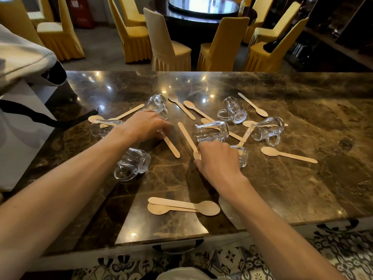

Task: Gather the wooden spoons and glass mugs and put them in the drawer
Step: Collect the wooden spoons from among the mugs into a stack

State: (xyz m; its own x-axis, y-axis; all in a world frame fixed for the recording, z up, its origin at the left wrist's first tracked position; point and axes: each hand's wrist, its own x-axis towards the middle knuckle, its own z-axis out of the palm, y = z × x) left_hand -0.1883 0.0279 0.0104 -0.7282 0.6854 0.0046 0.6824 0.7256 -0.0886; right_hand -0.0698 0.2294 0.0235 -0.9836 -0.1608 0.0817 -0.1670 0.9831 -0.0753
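Note:
Several wooden spoons and several glass mugs lie scattered on a brown marble counter [302, 188]. My left hand [145, 124] pinches the upper end of one wooden spoon [172, 147], beside a tipped mug [158, 105]. My right hand [218, 158] grips the bowl end of another spoon [186, 136], whose handle points away from me. A mug [243, 156] is partly hidden behind that hand, and another mug [213, 131] lies just above it. Near my left forearm lies a mug [133, 162] on its side. Two stacked spoons [181, 206] rest near the front edge.
A black drawer handle [177, 246] shows under the counter's front edge. A grey bag [24, 57] with a black strap sits at the left end. Yellow-covered chairs [220, 45] and a dark round table [201, 9] stand beyond the counter. Patterned tiles cover the floor.

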